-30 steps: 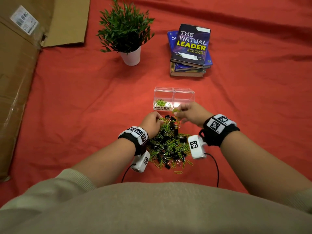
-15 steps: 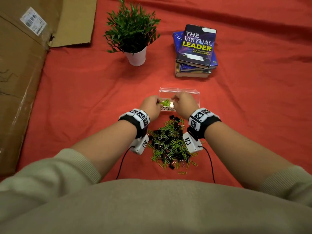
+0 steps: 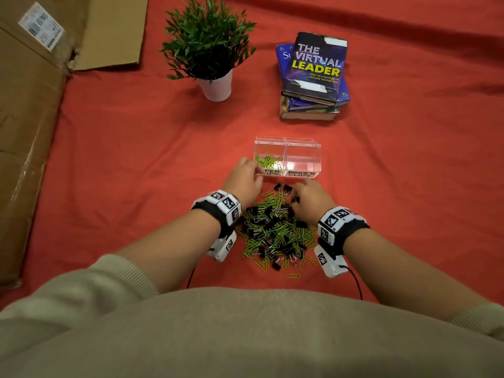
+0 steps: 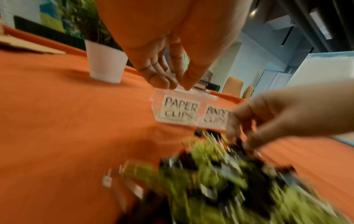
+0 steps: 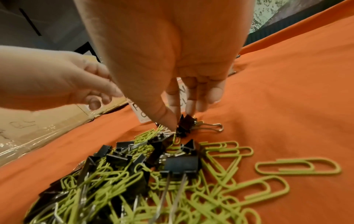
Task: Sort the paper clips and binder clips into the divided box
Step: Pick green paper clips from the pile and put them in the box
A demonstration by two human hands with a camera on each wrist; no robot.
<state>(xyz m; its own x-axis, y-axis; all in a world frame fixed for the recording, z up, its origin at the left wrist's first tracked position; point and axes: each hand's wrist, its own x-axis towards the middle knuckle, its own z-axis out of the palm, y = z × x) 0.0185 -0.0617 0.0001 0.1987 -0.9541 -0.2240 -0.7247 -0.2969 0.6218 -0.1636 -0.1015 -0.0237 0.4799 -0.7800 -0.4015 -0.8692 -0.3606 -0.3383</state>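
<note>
Right hand [image 3: 309,199] has dropped back from the divided box [image 3: 303,148] to the mixed pile [image 3: 275,230] and pinches a black binder clip [image 5: 184,125], left hand [image 3: 244,177] lingers loosely curled, apparently empty, at the paper-clip compartment; binder side looks unfilled, sorting barely started.

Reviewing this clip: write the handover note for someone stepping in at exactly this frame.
Left hand: at the divided box, over its paper-clip side; grip unclear.
Right hand: pinching a black binder clip at the pile's far edge.
Done: a few green paper clips in the left compartment.
Left: the binder-clip compartment looks empty; most of the mixed pile is unsorted.
</note>
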